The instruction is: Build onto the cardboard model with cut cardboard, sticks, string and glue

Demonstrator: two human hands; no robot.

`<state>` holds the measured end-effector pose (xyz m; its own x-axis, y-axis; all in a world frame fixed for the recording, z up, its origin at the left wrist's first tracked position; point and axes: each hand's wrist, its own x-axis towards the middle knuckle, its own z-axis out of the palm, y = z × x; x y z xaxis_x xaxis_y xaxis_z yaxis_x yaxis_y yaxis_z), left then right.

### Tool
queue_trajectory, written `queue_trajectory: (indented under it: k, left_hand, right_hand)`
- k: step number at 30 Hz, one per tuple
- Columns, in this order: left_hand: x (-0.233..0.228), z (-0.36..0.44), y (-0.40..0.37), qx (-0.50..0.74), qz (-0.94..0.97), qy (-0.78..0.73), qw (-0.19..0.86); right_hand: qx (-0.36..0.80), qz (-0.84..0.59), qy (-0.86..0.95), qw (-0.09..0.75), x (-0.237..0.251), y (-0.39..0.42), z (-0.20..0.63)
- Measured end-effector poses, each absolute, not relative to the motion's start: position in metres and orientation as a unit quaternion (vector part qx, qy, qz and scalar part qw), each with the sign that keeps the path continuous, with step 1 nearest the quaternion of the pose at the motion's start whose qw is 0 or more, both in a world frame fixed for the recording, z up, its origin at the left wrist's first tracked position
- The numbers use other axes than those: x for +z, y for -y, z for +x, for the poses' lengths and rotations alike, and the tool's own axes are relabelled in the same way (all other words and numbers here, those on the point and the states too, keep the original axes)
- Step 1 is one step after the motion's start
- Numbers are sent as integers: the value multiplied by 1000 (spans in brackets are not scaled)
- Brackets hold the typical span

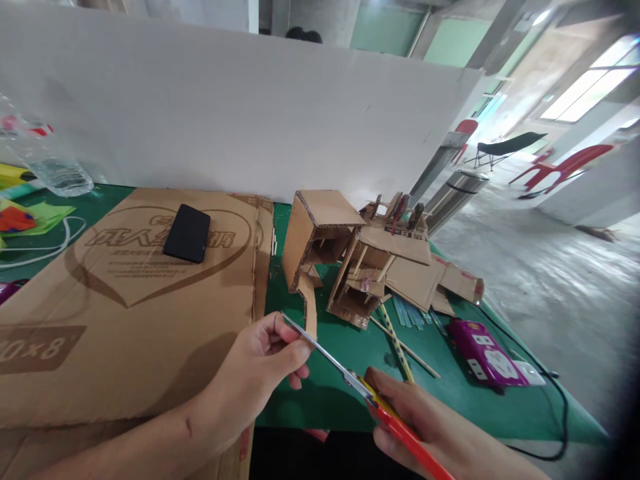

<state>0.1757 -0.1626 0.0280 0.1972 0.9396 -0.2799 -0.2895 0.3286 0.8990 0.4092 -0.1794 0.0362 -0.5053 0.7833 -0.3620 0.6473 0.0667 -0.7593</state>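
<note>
Pinching lower end of narrow cardboard strip (311,310) between thumb and fingers of left hand (270,360), over green tabletop (327,403). Gripping red-and-yellow-handled scissors (369,392) in curled fingers of right hand (423,415), with blades across strip. Just beyond: open-fronted cardboard box (299,243). Leftward: black smartphone (187,233) on flattened carton (160,340). Rightward: purple power strip (487,353).

Green desk (340,410): flat cardboard sheet (150,353) covers left part, water bottle (63,172) by far edge, left; two cardboard boxes (333,205) mid, toward far edge; clear sticks (410,313), wooden stick (423,362), purple power strip (485,353) toward right edge.
</note>
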Motion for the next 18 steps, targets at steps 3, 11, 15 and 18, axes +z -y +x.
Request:
queue_trajectory:
  k: [3,11,15,18]
  left_hand:
    - [23,178,162,449,367,-440,685]
    - [25,182,158,440,350,-434,704]
    - [24,180,158,452,312,-438,711]
    - [20,179,157,459,295,-442,712]
  right_hand:
    - [491,-482,722,71,30,180,409]
    - [572,-495,647,95,17,183,411]
    - [596,-516,600,137,6,185,411]
    - [591,-521,588,183,1,189,411]
